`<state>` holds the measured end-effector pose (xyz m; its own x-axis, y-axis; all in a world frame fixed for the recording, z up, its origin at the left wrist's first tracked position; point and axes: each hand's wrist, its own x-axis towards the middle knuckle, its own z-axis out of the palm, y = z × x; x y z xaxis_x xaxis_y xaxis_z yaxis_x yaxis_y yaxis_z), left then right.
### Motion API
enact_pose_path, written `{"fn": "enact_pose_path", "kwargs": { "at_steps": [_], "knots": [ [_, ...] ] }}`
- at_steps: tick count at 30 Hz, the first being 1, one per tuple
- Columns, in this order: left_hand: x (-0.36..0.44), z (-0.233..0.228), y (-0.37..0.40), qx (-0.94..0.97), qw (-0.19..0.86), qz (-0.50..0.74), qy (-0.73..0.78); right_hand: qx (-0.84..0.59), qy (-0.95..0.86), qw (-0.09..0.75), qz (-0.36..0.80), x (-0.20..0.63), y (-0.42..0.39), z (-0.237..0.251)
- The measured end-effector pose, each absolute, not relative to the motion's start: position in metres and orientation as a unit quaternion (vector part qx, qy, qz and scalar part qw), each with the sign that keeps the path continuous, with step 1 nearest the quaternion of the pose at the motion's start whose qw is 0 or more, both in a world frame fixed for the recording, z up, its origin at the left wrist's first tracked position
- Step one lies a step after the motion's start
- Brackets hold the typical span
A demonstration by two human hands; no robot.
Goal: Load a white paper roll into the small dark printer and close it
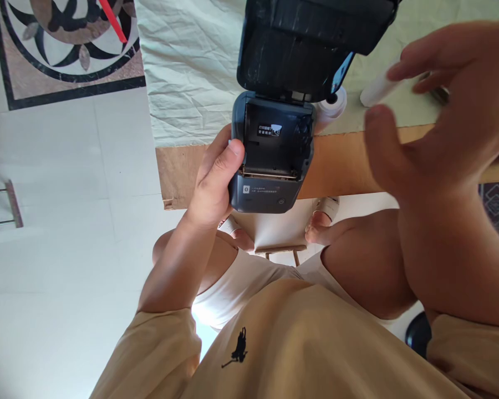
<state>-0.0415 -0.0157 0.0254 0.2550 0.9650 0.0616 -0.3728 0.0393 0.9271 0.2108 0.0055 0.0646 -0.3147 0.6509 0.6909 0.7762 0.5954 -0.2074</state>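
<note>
The left hand (216, 177) is wrapping around the left side of a small dark grey label printer (270, 152), thumb pressing on its front corner and fingers hidden behind the body, so the printer is sitting clamped in that grip just to the hand's three o'clock. The printer's lid (311, 39) is standing open toward twelve o'clock, showing an empty paper bay. Inside the bay a small white sticker (269, 131) is carrying dark characters too small to read, and a line of pale print beside a square logo is running along the front panel, also illegible. The right hand (436, 111) is hovering at the printer's three o'clock, well apart from it, fingers spread and holding nothing. Beyond its fingertips a white paper roll (378, 88) is lying on a creased pale cloth (183, 66) covering a wooden table (336, 166), and a second white roll (332, 105) is peeking out just behind the printer's hinge, partly blocked by the lid.
</note>
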Motion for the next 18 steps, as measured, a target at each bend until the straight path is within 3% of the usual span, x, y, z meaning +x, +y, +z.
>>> {"fn": "enact_pose_path", "kwargs": {
  "at_steps": [7, 12, 18],
  "knots": [
    [-0.038, 0.029, -0.017, 0.440, 0.639, 0.524, 0.351, -0.493, -0.809, 0.317, 0.049, 0.174, 0.006, 0.051],
    [-0.037, 0.028, -0.018, 0.437, 0.643, 0.535, 0.331, -0.536, -0.782, 0.315, 0.052, 0.171, 0.014, 0.042],
    [-0.036, 0.028, -0.019, 0.451, 0.627, 0.537, 0.339, -0.472, -0.805, 0.347, 0.099, 0.175, 0.015, 0.042]
  ]
}}
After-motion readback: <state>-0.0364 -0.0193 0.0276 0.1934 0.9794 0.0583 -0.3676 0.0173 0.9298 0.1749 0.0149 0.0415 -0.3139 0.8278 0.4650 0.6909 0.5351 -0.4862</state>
